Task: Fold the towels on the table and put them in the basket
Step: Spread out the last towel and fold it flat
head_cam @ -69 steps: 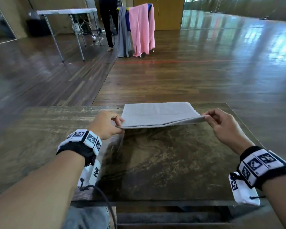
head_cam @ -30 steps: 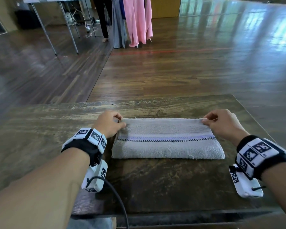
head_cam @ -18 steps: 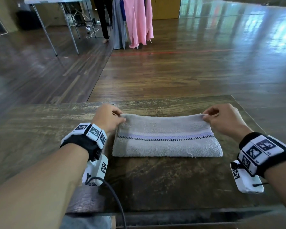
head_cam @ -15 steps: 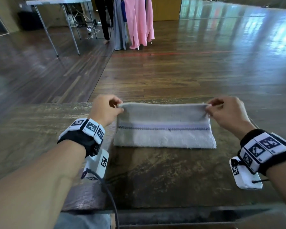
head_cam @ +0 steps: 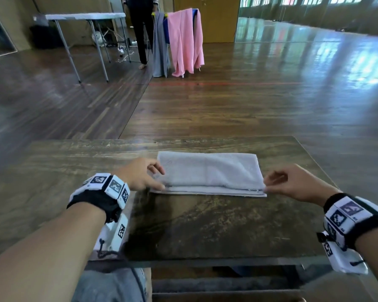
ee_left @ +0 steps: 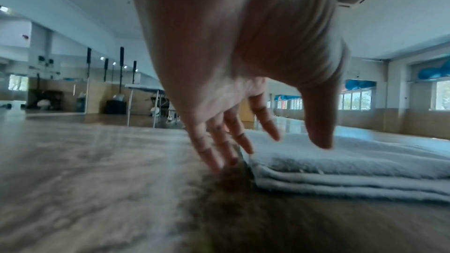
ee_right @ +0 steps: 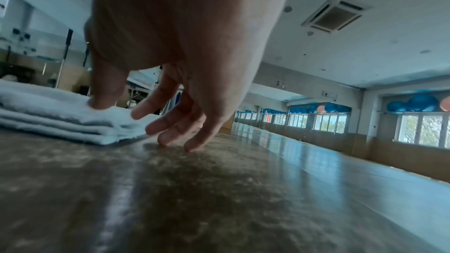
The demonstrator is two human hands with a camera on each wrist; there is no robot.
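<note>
Step in hand, as judged: the fold on this piece looks complete, and the hands are at the point of release or of squaring the near edge. The next move calls for a further fold across the width, or a lift with support under both ends so the layers do not slide apart. The basket is not in view in any picture, so the route to it cannot be assessed.

Nearest: the left hand (head_cam: 140, 174) sits at the left end of the towel (head_cam: 207, 171). In the left wrist view its fingers (ee_left: 219, 153) are spread and fairly straight, tips down at the table (head_cam: 205, 225) just beside the towel's near left corner, thumb hovering above the top layer. It holds nothing.

The right hand (head_cam: 292, 184) is at the near right corner. In the right wrist view the thumb rests on the top layer, the outer fingers (ee_right: 175, 138) touch the table, and the forefinger sits just off the cloth. The hand is loosely open; a light pinch of the corner cannot be ruled out.

The towel is pale grey terry, folded into a long flat rectangle, several layers stacked. The lower layers protrude slightly along the near edge, so alignment is imperfect. It lies in the far half of the table, right of centre, short of the far edge.

Beyond the table: wooden floor, a drying rack (head_cam: 179, 40) hung with cloths, a person (head_cam: 141, 29) standing.
</note>
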